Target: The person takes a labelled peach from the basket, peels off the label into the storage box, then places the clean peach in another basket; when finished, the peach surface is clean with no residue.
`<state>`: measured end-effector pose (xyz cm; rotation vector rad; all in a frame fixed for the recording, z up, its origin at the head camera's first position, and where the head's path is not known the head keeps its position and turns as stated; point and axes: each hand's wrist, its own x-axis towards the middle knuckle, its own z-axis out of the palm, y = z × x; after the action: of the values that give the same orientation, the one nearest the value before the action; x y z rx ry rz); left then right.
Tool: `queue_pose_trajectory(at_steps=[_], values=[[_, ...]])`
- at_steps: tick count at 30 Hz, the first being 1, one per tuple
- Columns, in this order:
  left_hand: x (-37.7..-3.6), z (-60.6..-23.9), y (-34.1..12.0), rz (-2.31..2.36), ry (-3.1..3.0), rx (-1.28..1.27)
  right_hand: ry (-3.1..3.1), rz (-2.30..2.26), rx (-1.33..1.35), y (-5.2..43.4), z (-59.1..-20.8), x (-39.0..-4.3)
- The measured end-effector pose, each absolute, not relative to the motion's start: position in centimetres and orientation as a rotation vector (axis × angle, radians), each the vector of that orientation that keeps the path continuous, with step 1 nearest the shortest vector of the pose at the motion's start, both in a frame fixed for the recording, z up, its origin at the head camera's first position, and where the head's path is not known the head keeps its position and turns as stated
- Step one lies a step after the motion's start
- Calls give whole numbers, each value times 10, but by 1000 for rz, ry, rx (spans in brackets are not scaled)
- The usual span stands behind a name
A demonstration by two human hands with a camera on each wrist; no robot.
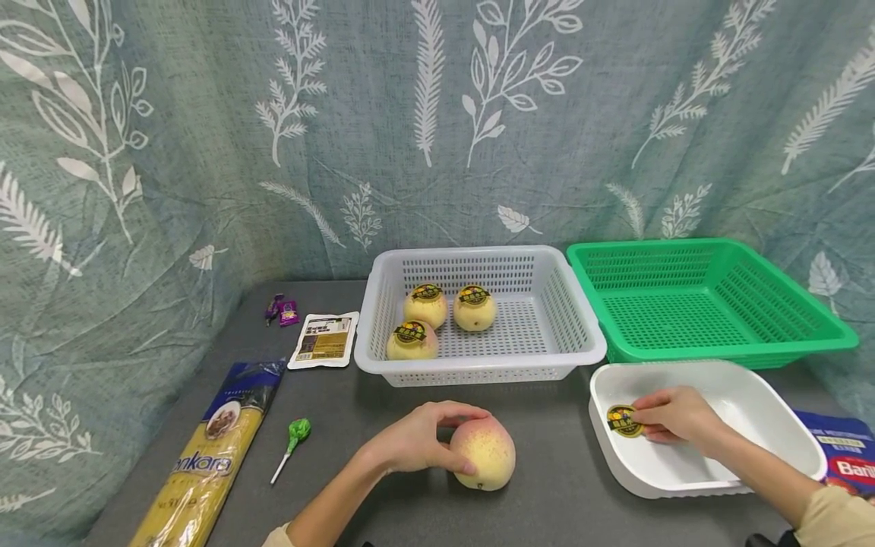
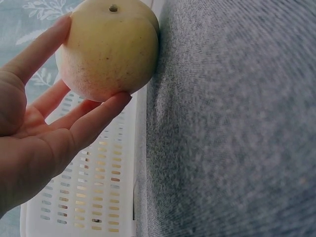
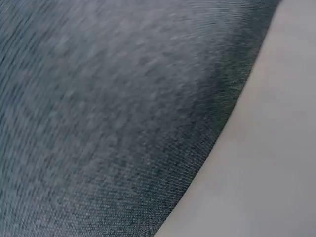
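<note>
My left hand (image 1: 425,439) holds a pink-and-yellow peach (image 1: 488,452) on the dark table, thumb on the near side and fingers round the far side. The left wrist view shows the same peach (image 2: 111,52) with its stem hollow and no label on the visible side. Over at the right, my right hand (image 1: 683,414) reaches into a white tub (image 1: 759,395) and pinches a black-and-gold label (image 1: 622,422) by its edge. The right wrist view holds only grey cloth and the tub's pale wall (image 3: 256,163); the hand is out of sight there.
Behind, a white basket (image 1: 485,368) holds three labelled peaches (image 1: 475,313). A green basket (image 1: 711,353) stands beside it. At left lie a pasta pack (image 1: 205,463), a green lollipop (image 1: 298,431), a white pouch (image 1: 324,340) and purple sweets (image 1: 287,312). A blue pack (image 1: 844,448) is at right.
</note>
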<state>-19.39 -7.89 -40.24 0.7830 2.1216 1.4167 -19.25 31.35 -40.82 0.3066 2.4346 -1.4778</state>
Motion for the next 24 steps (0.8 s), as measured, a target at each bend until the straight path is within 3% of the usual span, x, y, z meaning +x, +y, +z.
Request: queue_pose_trajectory(at_steps=[8,17,24], values=[[-194,-402,-78,1420,2111,789,2715,-1151,195,311,-403,-189],[-192,-403,-78,1430,2098,769,2315,-1439,-100,312,-368,-193],[-193,-402,-78,1440,2090,763,2059,-1602,-241,277,-346,-188]])
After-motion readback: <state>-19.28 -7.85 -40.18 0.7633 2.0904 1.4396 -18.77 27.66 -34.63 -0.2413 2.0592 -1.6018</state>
